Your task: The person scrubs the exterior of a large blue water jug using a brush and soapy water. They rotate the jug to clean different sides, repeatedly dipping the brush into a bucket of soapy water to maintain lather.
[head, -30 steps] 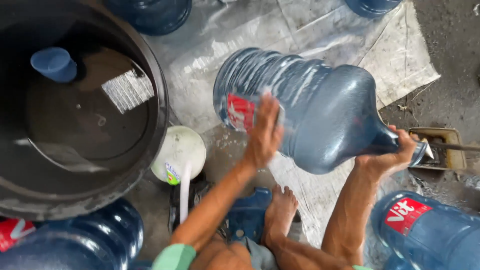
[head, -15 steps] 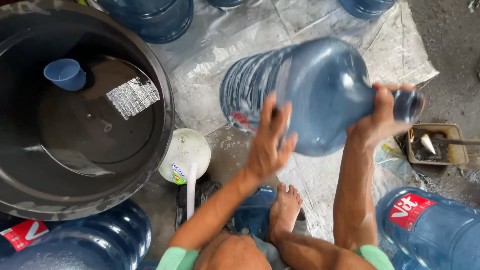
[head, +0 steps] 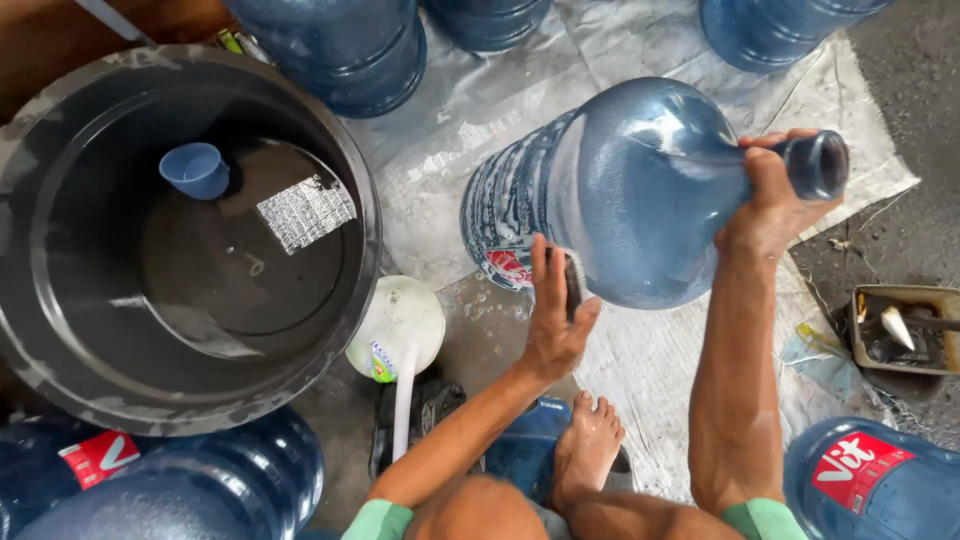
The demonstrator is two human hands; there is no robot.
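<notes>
My right hand (head: 775, 205) grips the neck of the tilted blue water jug (head: 620, 190). My left hand (head: 552, 320) is closed on a brush (head: 574, 282) pressed against the jug's side.

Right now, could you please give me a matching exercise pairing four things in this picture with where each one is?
Things:
1. jug
2. cup
3. brush
4. white container

Places:
A. inside the black tub
B. in the left hand, against the jug
C. gripped by its neck in the right hand
D. on the ground beside the tub

Pairs: 1-C, 2-A, 3-B, 4-D
</notes>
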